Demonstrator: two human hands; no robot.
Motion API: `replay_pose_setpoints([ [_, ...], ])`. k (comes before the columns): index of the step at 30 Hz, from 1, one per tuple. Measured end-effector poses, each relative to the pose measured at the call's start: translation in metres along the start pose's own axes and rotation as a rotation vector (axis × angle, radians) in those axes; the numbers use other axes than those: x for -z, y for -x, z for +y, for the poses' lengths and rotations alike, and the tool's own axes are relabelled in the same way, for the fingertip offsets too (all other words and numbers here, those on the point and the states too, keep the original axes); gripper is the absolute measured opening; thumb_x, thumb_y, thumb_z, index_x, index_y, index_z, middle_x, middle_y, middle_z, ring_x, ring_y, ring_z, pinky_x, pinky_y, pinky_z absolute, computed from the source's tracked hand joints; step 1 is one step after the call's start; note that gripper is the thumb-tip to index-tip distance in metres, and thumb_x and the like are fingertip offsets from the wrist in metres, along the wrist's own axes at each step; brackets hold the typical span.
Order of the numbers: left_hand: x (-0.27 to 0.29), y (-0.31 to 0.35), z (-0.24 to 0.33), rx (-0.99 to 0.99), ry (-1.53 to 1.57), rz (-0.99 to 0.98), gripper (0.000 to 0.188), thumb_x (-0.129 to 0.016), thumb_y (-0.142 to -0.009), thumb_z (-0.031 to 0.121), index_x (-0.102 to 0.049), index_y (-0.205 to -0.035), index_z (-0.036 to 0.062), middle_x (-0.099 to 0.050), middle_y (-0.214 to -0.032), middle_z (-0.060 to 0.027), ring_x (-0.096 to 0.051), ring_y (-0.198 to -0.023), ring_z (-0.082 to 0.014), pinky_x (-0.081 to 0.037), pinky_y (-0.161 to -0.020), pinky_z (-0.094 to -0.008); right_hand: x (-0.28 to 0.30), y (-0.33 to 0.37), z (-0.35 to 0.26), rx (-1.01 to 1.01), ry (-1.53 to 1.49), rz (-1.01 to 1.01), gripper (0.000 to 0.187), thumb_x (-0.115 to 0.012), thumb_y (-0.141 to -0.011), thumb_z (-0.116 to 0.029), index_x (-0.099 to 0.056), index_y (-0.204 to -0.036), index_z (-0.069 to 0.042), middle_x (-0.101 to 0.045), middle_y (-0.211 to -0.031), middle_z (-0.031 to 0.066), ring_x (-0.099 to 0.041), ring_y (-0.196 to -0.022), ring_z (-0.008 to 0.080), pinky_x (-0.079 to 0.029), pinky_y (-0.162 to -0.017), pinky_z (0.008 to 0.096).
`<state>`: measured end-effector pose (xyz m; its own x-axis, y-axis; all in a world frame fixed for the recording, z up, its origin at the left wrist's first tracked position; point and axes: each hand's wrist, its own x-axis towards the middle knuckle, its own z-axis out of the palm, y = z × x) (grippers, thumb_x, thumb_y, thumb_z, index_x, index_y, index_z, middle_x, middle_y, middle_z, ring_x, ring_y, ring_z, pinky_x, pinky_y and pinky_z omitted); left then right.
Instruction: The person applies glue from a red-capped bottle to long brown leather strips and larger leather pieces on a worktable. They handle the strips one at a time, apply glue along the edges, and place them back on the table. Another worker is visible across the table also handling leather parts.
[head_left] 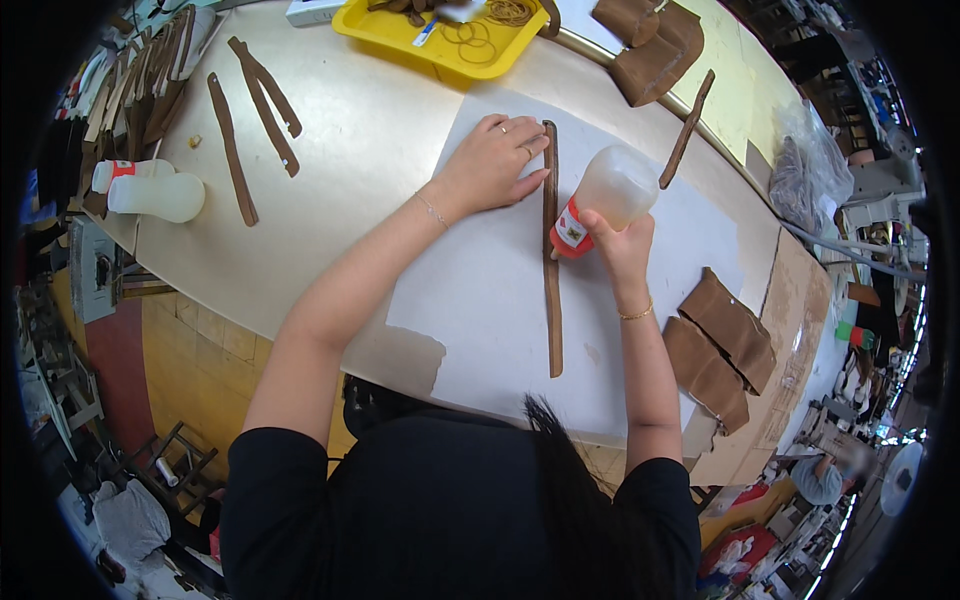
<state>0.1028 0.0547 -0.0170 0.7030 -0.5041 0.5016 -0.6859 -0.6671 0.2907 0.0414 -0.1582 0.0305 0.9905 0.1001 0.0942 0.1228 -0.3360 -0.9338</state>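
A long, narrow brown leather strip [554, 310] lies upright in the view on a sheet of white paper [470, 290]. My left hand [500, 160] rests at its far end, fingers bent and pressing against the strip's edge. Wrapped in my right hand [625, 250] is a translucent squeeze bottle [618, 185] with a red neck and pale liquid inside. The bottle is tipped nozzle-down, and its tip meets the strip around the middle, or sits just above it. Whether liquid is coming out cannot be seen.
A yellow tray [450, 65] with rubber bands stands at the back. Loose brown strips [233, 150] lie at left, near two more bottles [160, 197]. Brown leather pieces [710, 350] lie at right, others [650, 50] at far right. Another strip [688, 130] rests beyond the bottle.
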Motion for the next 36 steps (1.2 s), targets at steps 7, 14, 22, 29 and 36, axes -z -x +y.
replay_pose_setpoints([
  [7,0.001,0.0,0.001,-0.006,-0.017,0.001,0.036,-0.066,-0.083,0.027,-0.064,-0.108,0.0014,-0.06,-0.116,-0.0106,-0.054,-0.113,-0.0238,-0.04,-0.097,-0.0379,0.002,0.018,-0.005,-0.005,-0.031,-0.029,0.058,-0.077,-0.075,-0.05,-0.064,-0.096,0.002,-0.067,-0.087,0.0052,-0.062,-0.08,0.0136,-0.05,-0.071,0.0287],
  [14,-0.001,0.0,0.0,-0.024,-0.035,0.028,0.036,-0.067,-0.082,0.028,-0.065,-0.107,0.0019,-0.06,-0.116,-0.0099,-0.055,-0.112,-0.0231,-0.041,-0.096,-0.0374,0.007,0.035,-0.004,0.01,-0.013,-0.059,0.054,-0.078,-0.076,-0.046,-0.064,-0.096,0.002,-0.067,-0.088,0.0056,-0.062,-0.081,0.0139,-0.051,-0.072,0.0287],
  [22,0.001,0.001,0.002,-0.023,-0.043,0.012,0.037,-0.067,-0.083,0.028,-0.065,-0.109,0.0023,-0.061,-0.117,-0.0097,-0.056,-0.111,-0.023,-0.041,-0.097,-0.0368,0.008,0.054,-0.004,0.033,-0.029,0.0,0.041,-0.08,-0.075,-0.035,-0.068,-0.091,0.001,-0.071,-0.081,0.0065,-0.067,-0.075,0.0146,-0.053,-0.069,0.0282],
  [29,0.002,0.001,0.003,-0.02,-0.069,-0.005,0.036,-0.065,-0.084,0.027,-0.065,-0.111,0.0035,-0.061,-0.118,-0.0087,-0.057,-0.11,-0.0223,-0.041,-0.097,-0.0361,0.011,0.07,-0.01,0.025,-0.057,-0.011,0.04,-0.081,-0.074,-0.033,-0.068,-0.091,0.001,-0.071,-0.081,0.0067,-0.067,-0.075,0.0145,-0.053,-0.069,0.0285],
  [36,-0.002,0.002,0.002,-0.01,-0.083,-0.017,0.036,-0.064,-0.085,0.027,-0.066,-0.113,0.0037,-0.061,-0.118,-0.0077,-0.057,-0.11,-0.0216,-0.041,-0.098,-0.0362,0.013,0.089,-0.012,0.024,-0.067,-0.005,0.038,-0.081,-0.074,-0.031,-0.068,-0.09,0.0,-0.071,-0.08,0.0068,-0.068,-0.075,0.0158,-0.054,-0.07,0.0292],
])
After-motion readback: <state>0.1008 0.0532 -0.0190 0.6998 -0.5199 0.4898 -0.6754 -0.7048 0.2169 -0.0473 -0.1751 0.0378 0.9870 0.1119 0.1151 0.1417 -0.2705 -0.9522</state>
